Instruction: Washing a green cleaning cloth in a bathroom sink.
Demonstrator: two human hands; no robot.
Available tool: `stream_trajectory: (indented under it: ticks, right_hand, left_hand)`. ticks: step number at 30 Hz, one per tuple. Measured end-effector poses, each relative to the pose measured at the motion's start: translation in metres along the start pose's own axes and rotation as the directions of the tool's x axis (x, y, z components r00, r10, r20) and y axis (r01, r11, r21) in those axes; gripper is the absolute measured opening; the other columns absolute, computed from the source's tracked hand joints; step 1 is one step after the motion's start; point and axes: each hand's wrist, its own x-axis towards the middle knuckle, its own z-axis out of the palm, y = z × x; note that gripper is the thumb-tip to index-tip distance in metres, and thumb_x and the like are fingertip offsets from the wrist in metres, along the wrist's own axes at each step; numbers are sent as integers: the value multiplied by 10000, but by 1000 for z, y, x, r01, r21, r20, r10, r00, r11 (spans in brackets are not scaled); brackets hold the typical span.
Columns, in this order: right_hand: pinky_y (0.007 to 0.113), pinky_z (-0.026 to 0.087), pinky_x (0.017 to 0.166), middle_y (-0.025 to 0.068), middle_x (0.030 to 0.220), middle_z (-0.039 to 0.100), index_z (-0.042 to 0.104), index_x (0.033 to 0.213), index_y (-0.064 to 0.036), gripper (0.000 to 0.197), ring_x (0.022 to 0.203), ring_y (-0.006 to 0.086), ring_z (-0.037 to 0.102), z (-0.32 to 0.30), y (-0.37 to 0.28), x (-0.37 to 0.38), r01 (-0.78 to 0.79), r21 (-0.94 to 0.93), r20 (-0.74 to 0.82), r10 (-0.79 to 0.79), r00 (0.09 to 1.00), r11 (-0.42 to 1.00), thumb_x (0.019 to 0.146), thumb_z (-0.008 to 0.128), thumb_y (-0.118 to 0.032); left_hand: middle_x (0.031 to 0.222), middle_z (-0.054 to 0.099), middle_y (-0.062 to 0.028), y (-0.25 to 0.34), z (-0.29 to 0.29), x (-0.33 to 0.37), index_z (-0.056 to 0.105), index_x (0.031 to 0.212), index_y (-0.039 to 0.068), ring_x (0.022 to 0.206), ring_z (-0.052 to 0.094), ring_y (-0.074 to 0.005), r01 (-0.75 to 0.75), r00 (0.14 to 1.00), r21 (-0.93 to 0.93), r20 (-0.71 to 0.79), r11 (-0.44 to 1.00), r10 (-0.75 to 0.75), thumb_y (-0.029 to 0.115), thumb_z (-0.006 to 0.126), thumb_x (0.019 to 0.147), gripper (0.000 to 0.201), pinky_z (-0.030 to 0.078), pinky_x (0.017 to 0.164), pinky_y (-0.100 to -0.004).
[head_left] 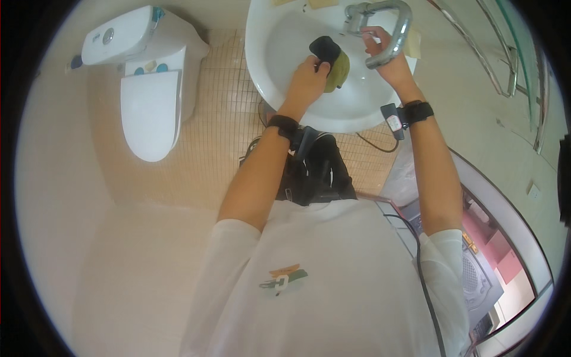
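My left hand is over the white washbasin, its fingers closed on a soft-looking black and olive-green item; I cannot make out its exact kind. The black part sticks up past my fingertips, and the green part hangs to the right, above the bowl. At the basin's right side, my right hand is at the chrome faucet, fingers curled at its body behind the arched spout. The spout hides part of this hand. No water stream can be made out.
A white toilet with its lid down stands to the left on the tiled floor. Chrome rails and a glass shelf are on the right wall. A dark cable hangs below the basin. A mirror-like framed panel is at the lower right.
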Motion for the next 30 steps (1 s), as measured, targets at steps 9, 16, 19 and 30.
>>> stream_trajectory:
  ticks: [9, 16, 19, 30]
  right_hand:
    - [365, 533, 766, 140, 1074, 698, 664, 1174, -95, 244, 868, 281, 681, 28, -15, 18, 46, -133, 56, -39, 998, 990, 1007, 611, -265]
    - [359, 537, 767, 113, 1121, 691, 653, 1236, -151, 266, 863, 256, 686, 28, -22, 17, -4, -149, 106, 20, 994, 989, 1005, 607, -276]
    - [370, 538, 785, 111, 1132, 690, 652, 1244, -159, 274, 876, 284, 688, 27, -19, 14, -16, -161, 105, 33, 994, 987, 1004, 601, -283]
    - [428, 504, 922, 162, 1196, 665, 609, 1325, -155, 342, 1076, 371, 642, 37, -13, 11, 14, -155, 99, 2, 995, 988, 1006, 569, -272]
  left_hand:
    - [1066, 702, -233, 5, -30, 8, 630, 1175, 33, 1024, 668, -414, 88, 993, 54, 79, 995, -93, 425, 544, 961, 455, 515, 902, -465]
    - [1029, 704, -240, 4, -13, 16, 628, 1162, 34, 998, 673, -418, 105, 990, -18, 96, 994, -102, 419, 534, 965, 442, 520, 889, -471]
    - [1006, 705, -241, 19, -15, 12, 636, 1144, 34, 967, 677, -423, 210, 968, -56, 151, 976, -199, 416, 530, 964, 436, 524, 869, -469]
    - [995, 709, -227, 9, -5, 32, 642, 1191, 25, 925, 700, -362, 125, 987, 57, 90, 991, -130, 452, 542, 970, 491, 535, 826, -414]
